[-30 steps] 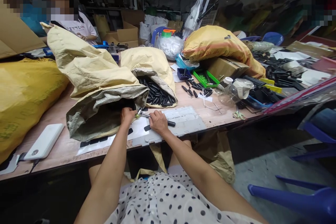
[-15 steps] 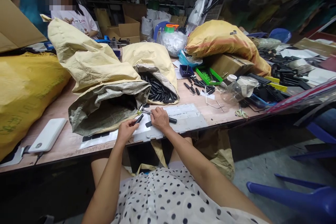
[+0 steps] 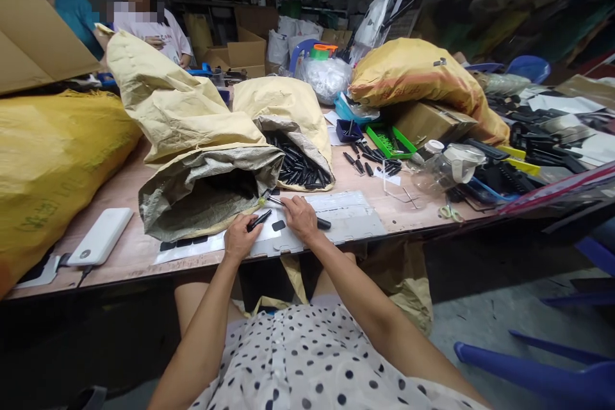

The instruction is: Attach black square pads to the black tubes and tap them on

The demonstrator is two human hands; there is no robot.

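Note:
My left hand (image 3: 241, 238) is closed on a slim black stick-shaped part (image 3: 259, 220), held over a grey plate (image 3: 346, 218) at the table's front edge. My right hand (image 3: 300, 218) grips a small hammer (image 3: 321, 223) with a black handle; its head lies near the mouth of a grey-lined paper sack (image 3: 206, 189). A small black piece (image 3: 278, 225) lies on the plate between my hands. A second open sack (image 3: 294, 166) behind holds several black parts.
A white power bank (image 3: 100, 237) lies at the left front. A big yellow sack (image 3: 48, 160) fills the left. Green tray (image 3: 388, 141), cardboard box (image 3: 425, 123), clear jar (image 3: 444, 168) and black parts crowd the right. Another person (image 3: 144, 25) sits across. Blue chairs (image 3: 542, 368) stand right.
My left hand has come out of the grey-lined sack holding a black part and moved back toward me onto the plate. My right hand has stayed on the hammer.

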